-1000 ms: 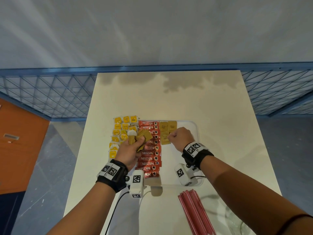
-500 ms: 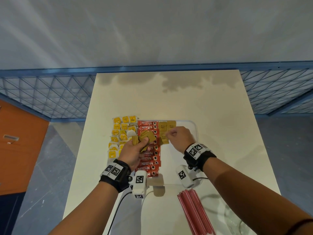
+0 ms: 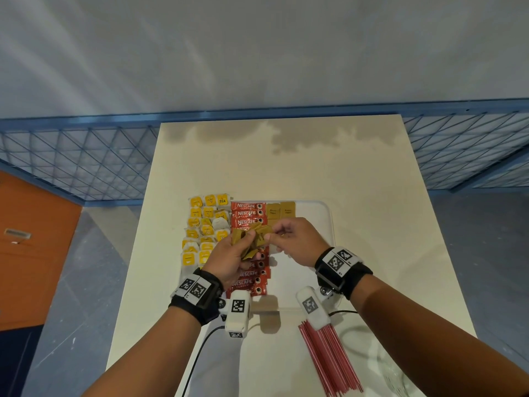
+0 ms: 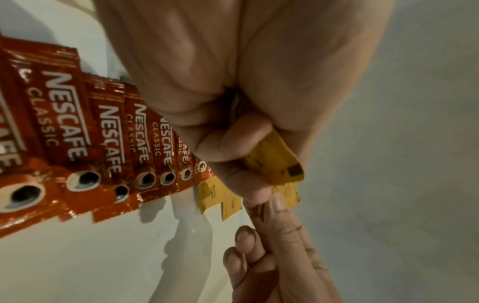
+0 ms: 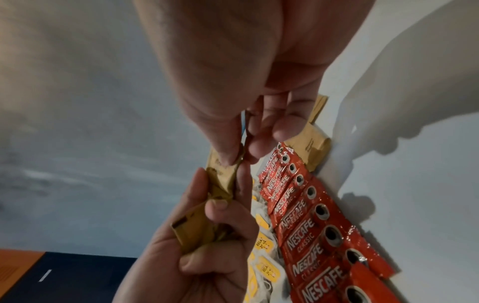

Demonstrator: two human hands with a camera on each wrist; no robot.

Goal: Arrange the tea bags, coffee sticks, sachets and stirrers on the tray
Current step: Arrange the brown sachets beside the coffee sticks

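My left hand (image 3: 243,249) grips a bunch of brown sugar sachets (image 3: 253,236) above the red coffee sticks (image 3: 246,214), which lie in a column on the white tray (image 3: 325,224). My right hand (image 3: 273,237) meets it and pinches the edge of one sachet (image 5: 224,164) in the bunch between thumb and forefinger. Yellow tea bags (image 3: 204,224) lie in rows left of the coffee sticks. A few brown sachets (image 3: 280,210) lie flat at the tray's far end, right of the sticks. Red stirrers (image 3: 329,359) lie bundled on the table near me.
The cream table (image 3: 286,167) stands against a blue mesh railing (image 3: 86,156). A black cable (image 3: 200,356) runs along the near table edge. Something of clear plastic (image 3: 392,373) lies right of the stirrers. An orange cabinet (image 3: 31,239) stands at the left.
My right hand has left the sachets lying on the tray and moved left to the bunch in my left hand, where it now pinches one. My left hand has lifted slightly toward it.
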